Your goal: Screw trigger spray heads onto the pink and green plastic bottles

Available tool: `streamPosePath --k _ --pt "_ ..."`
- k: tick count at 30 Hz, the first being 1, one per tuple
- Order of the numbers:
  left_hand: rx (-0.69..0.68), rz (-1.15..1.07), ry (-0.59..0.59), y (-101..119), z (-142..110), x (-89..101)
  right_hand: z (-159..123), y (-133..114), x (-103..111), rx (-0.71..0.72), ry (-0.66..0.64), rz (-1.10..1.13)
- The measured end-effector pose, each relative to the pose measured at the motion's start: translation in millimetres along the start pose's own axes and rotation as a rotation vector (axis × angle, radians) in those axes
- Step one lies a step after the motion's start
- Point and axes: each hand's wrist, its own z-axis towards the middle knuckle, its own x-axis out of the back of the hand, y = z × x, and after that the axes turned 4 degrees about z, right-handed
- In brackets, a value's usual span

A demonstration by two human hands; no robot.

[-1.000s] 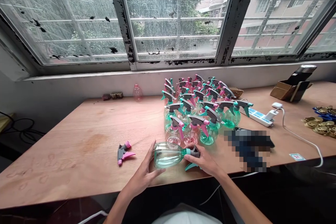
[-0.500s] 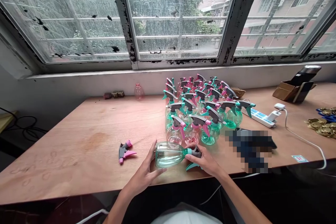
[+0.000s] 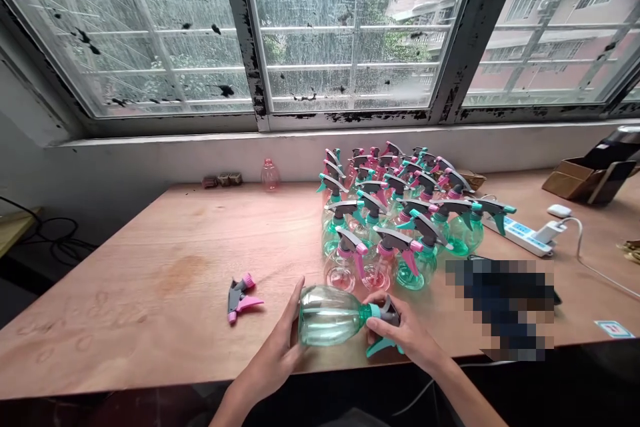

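A clear green spray bottle (image 3: 331, 315) lies on its side between my hands, above the table's front edge. My left hand (image 3: 286, 337) cups its base end, fingers wrapped behind it. At the neck, my right hand (image 3: 403, 327) grips the teal collar and the grey spray head, and the teal trigger (image 3: 383, 345) points down below it. A loose grey and pink spray head (image 3: 241, 298) lies on the table to the left of my left hand. Just beyond the held bottle stand pink spray bottles (image 3: 341, 273) and green spray bottles (image 3: 413, 273) with heads fitted.
Several rows of upright spray bottles fill the table's middle back. A headless pink bottle (image 3: 270, 175) stands by the wall, near small dark blocks (image 3: 230, 179). To the right are a power strip (image 3: 520, 237), a pixelated dark object (image 3: 505, 300) and an open cardboard box (image 3: 565, 179).
The view has shifted slightly, so the table and its things appear moved. Both hands keep their hold on the green bottle, which stays sideways.
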Motion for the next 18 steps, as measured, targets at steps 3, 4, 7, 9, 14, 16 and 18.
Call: streamPosePath --k 3,4,7,9,14,16,18 --pt "0.015 -0.017 -0.018 -2.0 -1.9 -0.9 -0.3 3.0 0.2 -0.020 0.006 0.022" --pt "0.025 -0.035 -0.029 -2.8 -2.2 -1.1 -0.4 4.0 0.3 -0.023 0.015 0.026" --pt "0.054 -0.112 -0.062 -6.0 -2.6 -0.5 0.1 6.8 0.8 -0.028 0.037 0.029" --pt "0.061 -0.132 -0.069 -8.4 -2.6 0.6 0.9 9.0 1.4 -0.041 0.048 0.033" --pt "-0.056 -0.035 -0.007 -11.1 -2.1 -0.6 2.1 14.7 3.9 -0.065 0.055 0.069" --pt "-0.107 -0.005 0.011 -11.0 -1.6 -2.6 1.9 15.9 4.5 -0.059 0.053 0.081" --pt "-0.105 -0.004 0.030 -10.6 -0.8 -3.9 1.5 16.2 4.6 -0.061 0.054 0.083"
